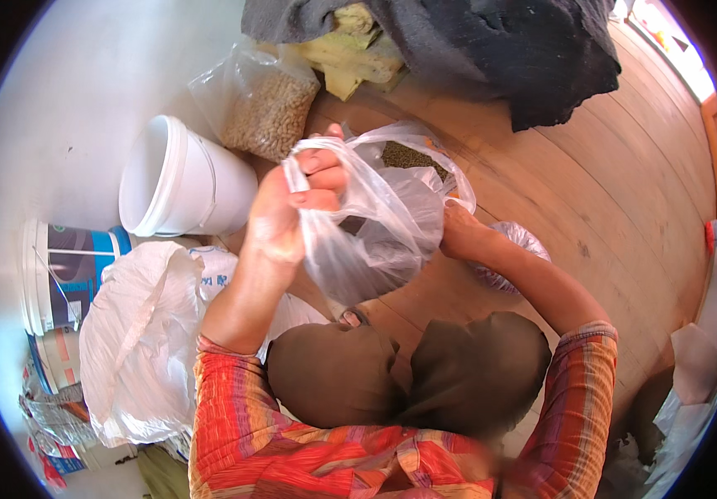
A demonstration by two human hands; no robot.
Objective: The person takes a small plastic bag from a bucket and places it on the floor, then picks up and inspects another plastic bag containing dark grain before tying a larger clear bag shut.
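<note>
My left hand [299,193] is raised, its fingers curled through the loop handle of a thin translucent plastic bag [374,249]. The bag hangs down in front of my knees, and something darker shows faintly inside its mouth. At the bag's right side, my right hand [463,231] grips the film near its edge; its fingertips are partly hidden. Just beyond, small green grains or beans [411,161] lie in a plastic bag whose white rim loops round them. Where one film ends and the other begins is hard to see.
A white bucket [227,187] lies tilted at the left, beside a clear bag of peanuts [271,112]. Nearer stand a white sack [140,349] and a paint bucket [71,280]. Dark cloth [495,50] covers a pile ahead. Another plastic bag [520,243] rests on the plank floor [620,187].
</note>
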